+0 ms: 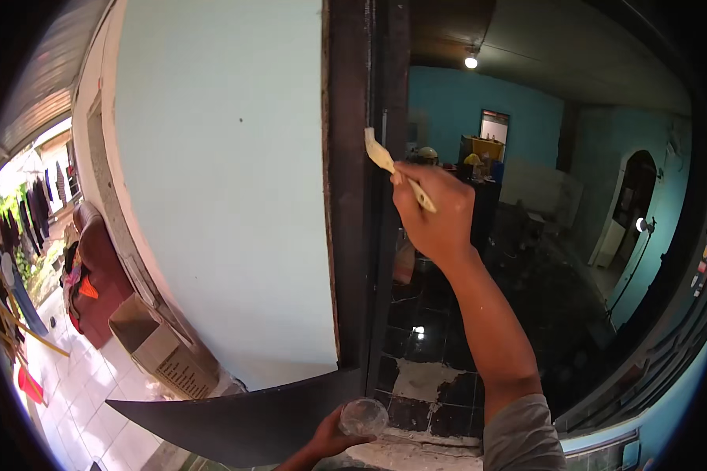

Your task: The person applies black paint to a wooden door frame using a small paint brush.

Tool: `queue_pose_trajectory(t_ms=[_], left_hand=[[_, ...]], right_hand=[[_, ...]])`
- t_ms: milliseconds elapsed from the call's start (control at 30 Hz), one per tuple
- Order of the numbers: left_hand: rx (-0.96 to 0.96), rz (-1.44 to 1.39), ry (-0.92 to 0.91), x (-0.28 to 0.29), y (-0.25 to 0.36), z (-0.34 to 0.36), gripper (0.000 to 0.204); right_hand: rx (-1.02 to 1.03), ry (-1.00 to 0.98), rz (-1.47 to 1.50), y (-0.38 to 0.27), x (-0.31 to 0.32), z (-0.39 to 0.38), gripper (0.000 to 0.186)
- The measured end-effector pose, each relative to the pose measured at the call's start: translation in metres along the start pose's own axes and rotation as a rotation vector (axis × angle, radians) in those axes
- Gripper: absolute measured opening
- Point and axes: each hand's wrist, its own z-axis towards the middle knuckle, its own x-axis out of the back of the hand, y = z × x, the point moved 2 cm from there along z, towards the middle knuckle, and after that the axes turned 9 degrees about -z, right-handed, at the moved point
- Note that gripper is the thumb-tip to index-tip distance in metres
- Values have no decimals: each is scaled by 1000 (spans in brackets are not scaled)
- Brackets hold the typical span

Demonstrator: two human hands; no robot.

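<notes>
My right hand (pixel 440 208) is closed round the pale wooden handle of a paintbrush (pixel 380 158), raised at the middle of the view. The brush's tip touches, or comes very near, the dark brown door frame (pixel 349 204). Low in the view, my left hand (pixel 330 437) grips a clear cup (pixel 364 416) by its side, below the frame. Whatever liquid the cup may hold is too hard to make out. A pale blue wall (pixel 228 173) adjoins the frame on the left.
Right of the frame, a doorway opens on a dim room with dark floor tiles (pixel 401 345), a lit ceiling bulb (pixel 470 62) and a lamp stand (pixel 631 271). At left are a cardboard box (pixel 165 357), a maroon sofa (pixel 106 294) and hanging clothes (pixel 38 208). A dark band (pixel 236 416) runs beneath the wall.
</notes>
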Motion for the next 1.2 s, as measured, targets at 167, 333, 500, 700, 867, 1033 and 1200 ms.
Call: queue_pose_trajectory(t_ms=[167, 333, 500, 700, 867, 1033, 1200], left_hand=[[-23, -55, -17, 3, -1, 3, 95], [-65, -119, -57, 5, 12, 13, 92], [-69, -112, -78, 21, 14, 8, 95], [-89, -87, -143, 26, 7, 18, 99], [-45, -140, -99, 27, 0, 12, 100], [-67, -116, -72, 31, -4, 9, 99], [-151, 100, -44, 26, 24, 13, 98]], right_hand=[[67, -191, -79, -12, 20, -10, 12], [-19, 20, -35, 2, 6, 15, 13], [15, -176, -157, -17, 7, -34, 13], [-160, 120, 10, -5, 16, 14, 17], [-39, -102, -136, -14, 9, -48, 14], [-411, -250, -40, -53, 58, -162, 7], [-1011, -392, 68, -78, 110, -254, 15]])
